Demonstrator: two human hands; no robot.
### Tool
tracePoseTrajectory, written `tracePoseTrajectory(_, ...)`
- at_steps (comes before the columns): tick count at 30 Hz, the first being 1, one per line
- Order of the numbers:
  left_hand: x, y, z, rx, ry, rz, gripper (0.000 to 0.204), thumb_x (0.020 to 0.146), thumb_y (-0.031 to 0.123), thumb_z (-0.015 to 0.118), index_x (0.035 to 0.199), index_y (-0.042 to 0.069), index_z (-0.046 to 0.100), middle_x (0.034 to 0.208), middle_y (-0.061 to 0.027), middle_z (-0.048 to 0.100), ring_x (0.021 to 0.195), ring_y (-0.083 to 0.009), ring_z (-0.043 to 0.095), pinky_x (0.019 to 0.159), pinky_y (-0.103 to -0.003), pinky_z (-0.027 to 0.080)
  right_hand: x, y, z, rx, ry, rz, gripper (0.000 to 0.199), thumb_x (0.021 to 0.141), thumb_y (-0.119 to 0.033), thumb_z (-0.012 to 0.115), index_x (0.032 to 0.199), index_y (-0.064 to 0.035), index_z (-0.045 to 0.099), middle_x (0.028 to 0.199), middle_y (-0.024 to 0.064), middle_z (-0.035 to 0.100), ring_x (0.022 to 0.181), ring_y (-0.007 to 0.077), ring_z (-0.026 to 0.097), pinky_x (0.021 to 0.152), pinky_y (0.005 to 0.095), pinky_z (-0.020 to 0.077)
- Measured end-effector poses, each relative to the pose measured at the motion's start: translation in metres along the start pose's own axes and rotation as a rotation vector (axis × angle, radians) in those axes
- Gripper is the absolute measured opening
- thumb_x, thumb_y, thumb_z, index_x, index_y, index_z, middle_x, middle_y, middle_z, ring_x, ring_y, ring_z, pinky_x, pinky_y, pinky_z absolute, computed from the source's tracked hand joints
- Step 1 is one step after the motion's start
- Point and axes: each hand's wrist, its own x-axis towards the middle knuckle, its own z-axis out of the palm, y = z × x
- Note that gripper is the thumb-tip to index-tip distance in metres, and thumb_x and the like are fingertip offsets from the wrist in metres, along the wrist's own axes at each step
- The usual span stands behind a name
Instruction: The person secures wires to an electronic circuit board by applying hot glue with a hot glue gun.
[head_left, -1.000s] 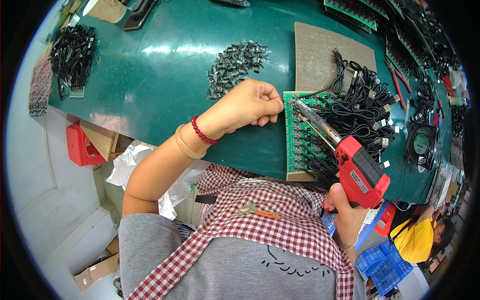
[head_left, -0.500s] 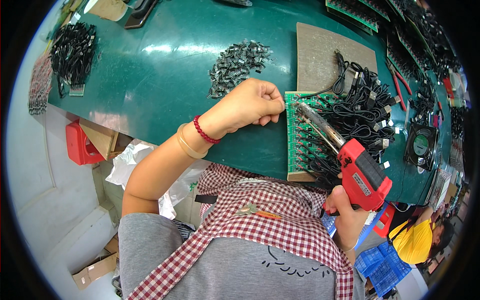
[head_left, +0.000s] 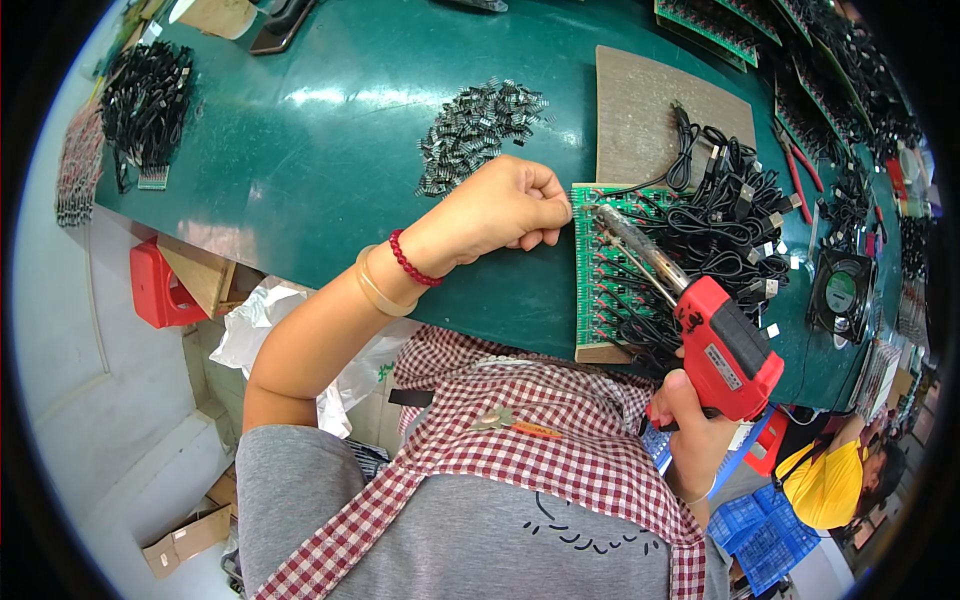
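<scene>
My right hand (head_left: 692, 428) is wrapped around the handle of a red and black soldering gun (head_left: 728, 345). The gun's metal tip reaches up and left to the top left part of a green circuit board panel (head_left: 588, 290). At that panel's left edge, my left hand (head_left: 520, 208) is closed in a pinch; whatever its fingertips hold is too small to make out. Black USB cables (head_left: 735, 215) are attached along the panel and bunch up on its right side. A heap of small black connectors with metal pins (head_left: 475, 135) lies on the table just beyond my left hand.
Under the panel and beyond it shows a brown board (head_left: 670, 105) on the green table (head_left: 330, 150). Red-handled pliers (head_left: 798, 175) and a small fan (head_left: 842, 285) stand to the right. A black cable bundle (head_left: 148, 100) lies far left. Another person in yellow (head_left: 830, 485) is at lower right.
</scene>
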Motion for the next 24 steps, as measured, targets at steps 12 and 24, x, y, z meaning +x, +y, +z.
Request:
tracePoseTrajectory(12, 0.000, 0.000, 0.000, -0.002, -0.004, 0.003, 0.010, 0.080, 0.011, 0.058, 0.079, 0.001, 0.058, 0.063, -0.0020, 0.057, 0.046, -0.0031, 0.045, 0.039, -0.016, 0.032, -0.003, 0.008, -0.008, -0.064, -0.068, 0.003, 0.021, 0.082, -0.008, 0.057, 0.097, 0.0040, 0.050, 0.055, 0.0037, 0.047, 0.046, 0.0103, 0.043, 0.044, 0.0239, 0.0349)
tracePoseTrajectory(24, -0.001, 0.001, 0.000, 0.013, 0.007, -0.001, 0.009, 0.080, 0.011, 0.058, 0.080, 0.001, 0.058, 0.064, -0.0022, 0.057, 0.047, -0.0031, 0.045, 0.039, -0.016, 0.032, 0.000, -0.003, 0.000, -0.016, -0.001, -0.008, 0.029, 0.081, -0.005, 0.056, 0.107, 0.0058, 0.049, 0.053, 0.0032, 0.046, 0.044, 0.0092, 0.041, 0.043, 0.0235, 0.0347)
